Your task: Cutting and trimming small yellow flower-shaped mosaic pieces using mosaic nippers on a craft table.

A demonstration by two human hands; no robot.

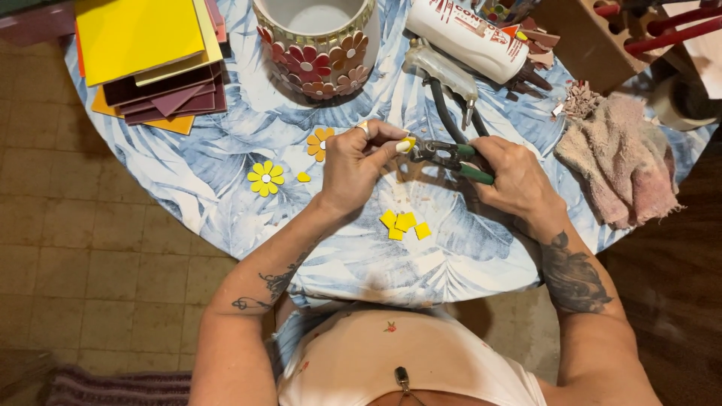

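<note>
Two hands over round table (226, 195) with blue leaf-print cloth. Left hand (353, 167) curled, thumb and fingers pinching small yellow chip (406, 143) at nose of nippers (444, 156). Right hand (515, 180) wrapped tight round green nipper handles, squeezed together. Chip held up off cloth, right at nipper tip, touching it.

Four yellow squares (404, 223) loose on cloth just below hands, bunched, some touching. Yellow flower (266, 177) with white centre left of left hand, flat on cloth. Single yellow petal (303, 177) just beside it. Orange flower (320, 143) near left hand's knuckles, partly hidden by hand.

White pot (316, 45) at top centre, upright, lower band covered in red, brown and orange flower mosaic. Stack of tiles (154, 60) top left, yellow on top, dark red and orange beneath, overhanging table edge slightly. White glue bottle (466, 37) lying tilted top right of pot. Glue gun (444, 71) below bottle, cord running down toward nippers. Pink rag (624, 154) crumpled at right edge of table, well apart from hands. Brown wooden rack (594, 37) with red rods top right corner, contents too cut off to tell. Tiled floor (90, 256) left of table.
</note>
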